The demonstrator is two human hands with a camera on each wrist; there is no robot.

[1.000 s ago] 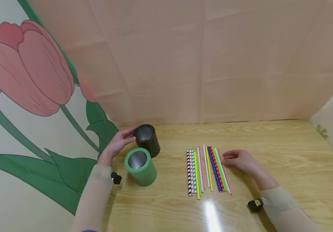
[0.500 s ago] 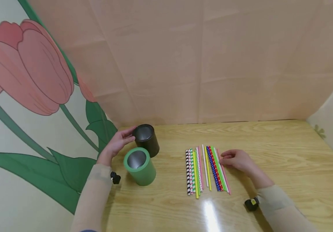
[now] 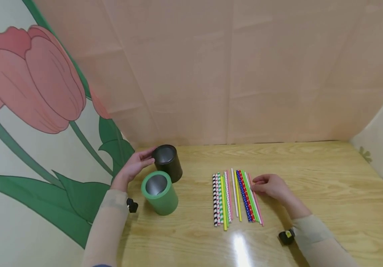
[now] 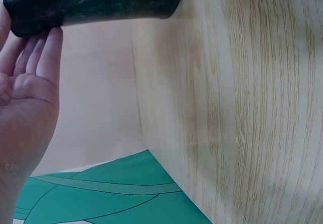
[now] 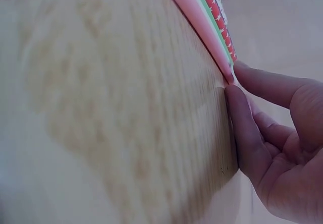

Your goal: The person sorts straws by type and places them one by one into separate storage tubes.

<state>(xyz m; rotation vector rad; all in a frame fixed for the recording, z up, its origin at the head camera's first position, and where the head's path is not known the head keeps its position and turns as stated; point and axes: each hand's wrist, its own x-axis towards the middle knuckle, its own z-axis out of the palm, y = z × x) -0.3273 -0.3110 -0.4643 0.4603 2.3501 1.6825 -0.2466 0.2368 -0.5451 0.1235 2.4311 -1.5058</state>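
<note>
A black cup (image 3: 168,163) stands upright at the back left, and just in front of it is a green cup (image 3: 165,198) with a dark inside. My left hand (image 3: 134,167) touches the black cup's left side near its rim. In the left wrist view its fingers (image 4: 49,57) lie nearly straight against the cup. To the right, several coloured straws lie side by side on the table, among them a pink straw (image 3: 258,210) at the right end. My right hand (image 3: 274,187) pinches this straw between thumb and index finger, near its upper half. The fingertips hide part of it.
The wooden table (image 3: 191,237) meets a pinkish-beige covered wall (image 3: 185,74) at the back. On the left a wall with a tulip picture (image 3: 44,81) stands close to my left arm. Striped, spotted and plain straws (image 3: 221,200) lie left of the pinched one.
My right hand has edged left onto the pink straw, and its thumb and index finger have come together there. My left hand stays at the black cup. The view shifts slightly.
</note>
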